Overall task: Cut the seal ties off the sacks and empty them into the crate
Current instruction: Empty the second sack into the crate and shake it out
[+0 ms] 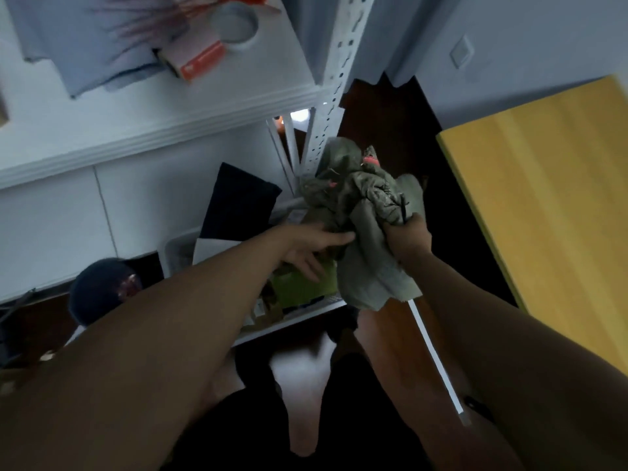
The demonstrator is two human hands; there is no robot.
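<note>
An olive-green cloth sack hangs bunched above the white crate on the floor. Small red seal ties show near its top. My right hand grips a fold of the sack together with a thin dark tool, which I cannot make out. My left hand reaches in from the left with straight fingers touching the sack's underside. Inside the crate lie a dark flat item, white paper and something yellow-green.
A white metal shelf post rises just behind the sack. A white table edge runs at the left. A yellow wooden board stands at the right. A dark cap lies left of the crate.
</note>
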